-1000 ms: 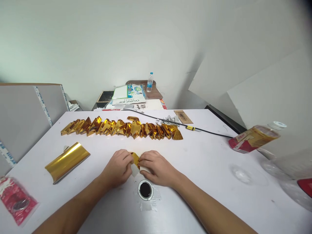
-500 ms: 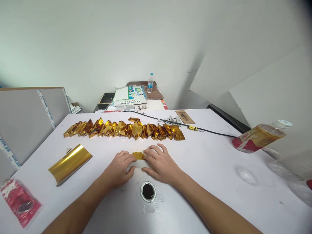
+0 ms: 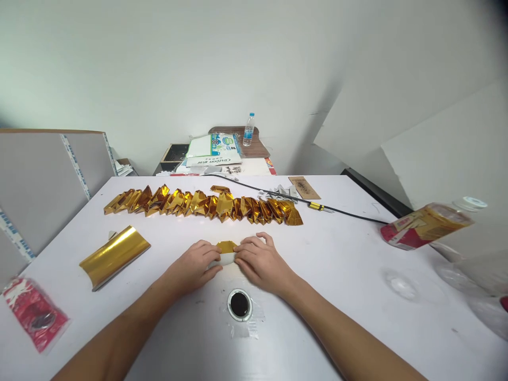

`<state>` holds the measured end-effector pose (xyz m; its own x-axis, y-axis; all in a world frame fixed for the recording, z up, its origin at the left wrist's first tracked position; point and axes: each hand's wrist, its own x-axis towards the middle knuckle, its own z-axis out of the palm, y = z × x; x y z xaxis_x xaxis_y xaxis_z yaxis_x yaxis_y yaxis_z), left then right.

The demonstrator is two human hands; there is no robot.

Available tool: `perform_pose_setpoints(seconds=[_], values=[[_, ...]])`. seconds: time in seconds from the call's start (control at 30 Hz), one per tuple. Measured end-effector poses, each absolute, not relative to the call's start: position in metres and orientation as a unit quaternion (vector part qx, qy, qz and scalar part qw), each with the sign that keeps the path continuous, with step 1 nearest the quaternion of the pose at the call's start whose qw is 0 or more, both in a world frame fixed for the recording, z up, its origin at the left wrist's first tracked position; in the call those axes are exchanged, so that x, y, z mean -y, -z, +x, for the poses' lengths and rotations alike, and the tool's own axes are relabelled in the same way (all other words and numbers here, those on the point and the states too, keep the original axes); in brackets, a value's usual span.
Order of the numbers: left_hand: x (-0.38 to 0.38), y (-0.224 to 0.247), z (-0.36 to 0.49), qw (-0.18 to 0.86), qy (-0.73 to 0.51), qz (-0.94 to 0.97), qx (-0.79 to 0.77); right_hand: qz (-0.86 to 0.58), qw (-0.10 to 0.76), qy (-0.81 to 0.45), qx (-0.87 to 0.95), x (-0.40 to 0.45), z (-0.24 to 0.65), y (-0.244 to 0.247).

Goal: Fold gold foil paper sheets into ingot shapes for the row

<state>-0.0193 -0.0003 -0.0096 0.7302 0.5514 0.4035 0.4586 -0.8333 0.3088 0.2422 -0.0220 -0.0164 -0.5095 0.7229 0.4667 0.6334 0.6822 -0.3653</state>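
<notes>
A small sheet of gold foil paper [image 3: 227, 247] lies on the table in front of me, its white back showing below a folded-over gold strip with slanted corners. My left hand [image 3: 195, 266] grips the sheet's left end, fingertips on the fold and thumb stretched along the lower side. At the opposite end my right hand [image 3: 264, 263] presses the fold with its fingers, one finger raised; its thumb is mostly hidden. Beyond both hands runs a long row of folded gold paper pieces [image 3: 197, 203]. A curled stack of gold foil sheets [image 3: 116, 256] rests to the left.
A round dark-centred hole [image 3: 239, 305] with tape beside it is nearest me. A drink bottle [image 3: 426, 225] stands right, a pink plastic packet [image 3: 36, 315] lies left. Behind the row are a black cable [image 3: 270, 191] and a brown card [image 3: 304, 187].
The view has shifted slightly. My right thumb has moved up toward the paper, and less of the white side shows between my hands. Both hands stay on the sheet.
</notes>
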Motion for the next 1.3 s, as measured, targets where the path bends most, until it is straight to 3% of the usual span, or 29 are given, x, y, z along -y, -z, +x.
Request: perform_pose_setpoints(seconds=[0.27,0.6,0.83,1.03,1.3], values=[[-0.002,0.018,-0.018,0.147,-0.306,0.873,-0.349,-0.464,0.331,-0.162,0.806,0.019,0.24,0.022],[-0.007,0.019,-0.012,0.173,-0.325,0.846,-0.386,-0.416,0.371,-0.072,0.827,0.013,0.237,0.03],[-0.009,0.021,-0.013,0.188,-0.309,0.848,-0.387,-0.436,0.305,-0.035,0.846,0.016,0.235,0.028],[-0.009,0.018,-0.014,0.197,-0.295,0.854,-0.38,-0.44,0.306,-0.026,0.844,0.018,0.234,0.029],[0.005,0.008,-0.012,0.025,-0.175,0.935,-0.306,-0.393,0.292,-0.041,0.871,0.015,0.237,0.029]])
